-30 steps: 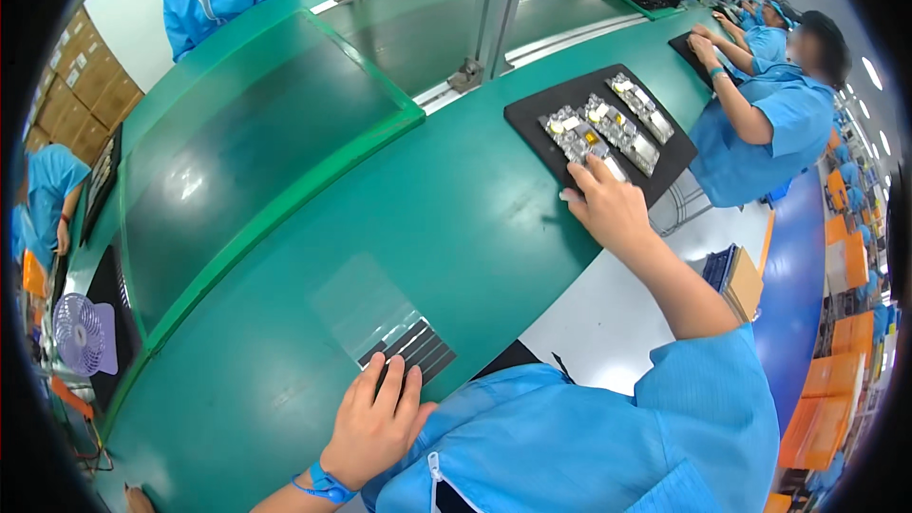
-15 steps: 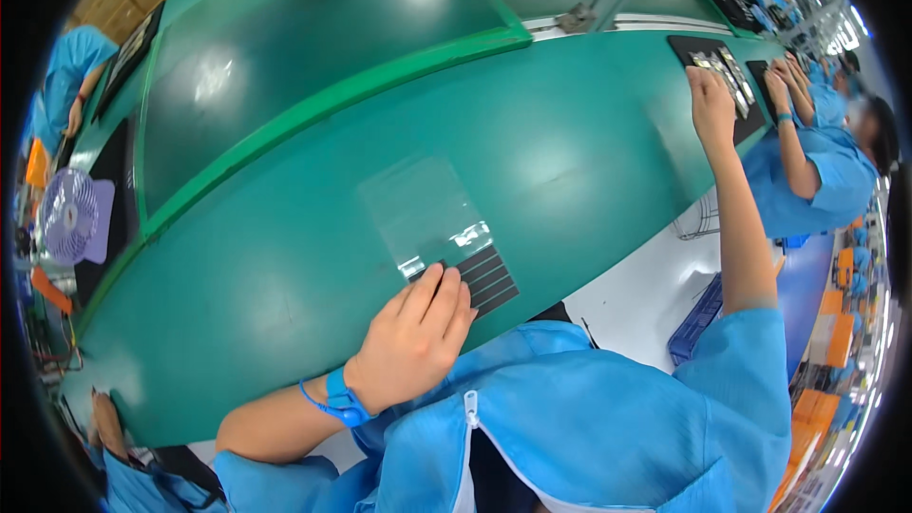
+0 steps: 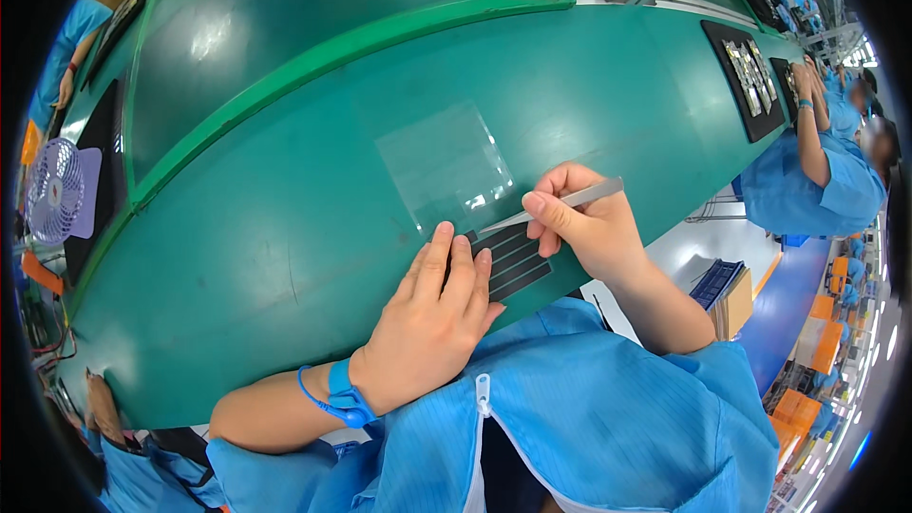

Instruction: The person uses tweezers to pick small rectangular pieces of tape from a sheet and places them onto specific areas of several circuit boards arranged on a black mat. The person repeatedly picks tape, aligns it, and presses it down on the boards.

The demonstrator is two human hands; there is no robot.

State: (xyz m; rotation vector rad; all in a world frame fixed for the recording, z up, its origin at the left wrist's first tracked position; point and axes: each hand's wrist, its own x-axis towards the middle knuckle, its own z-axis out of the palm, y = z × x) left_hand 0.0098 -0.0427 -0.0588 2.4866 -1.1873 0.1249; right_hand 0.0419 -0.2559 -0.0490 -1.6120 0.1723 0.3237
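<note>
A sheet of dark strips [image 3: 521,261] lies on the green table in front of me, with a clear plastic film [image 3: 446,157] reaching away from its far side. My left hand [image 3: 425,309], wearing a blue wrist strap [image 3: 344,397], rests on the left part of the sheet. Its fingers are stretched out and hide some strips. In my right hand [image 3: 589,223] is a pair of metal tweezers [image 3: 594,193], pinched between thumb and fingers. The tweezers' tips are at the far edge of the strips, just beyond my left fingertips. Whether they grip a strip is too small to tell.
A black tray [image 3: 746,85] with shiny metal parts sits at the far right, near a co-worker [image 3: 807,171]. A green raised rim [image 3: 351,52] crosses beyond the film. At the left stands a purple fan [image 3: 59,190]. Another person's hand [image 3: 103,404] is at lower left.
My right hand has come from the black tray at the far right to the strips, and the tweezers now show in it. My left hand stays on the sheet. The view has shifted slightly.
</note>
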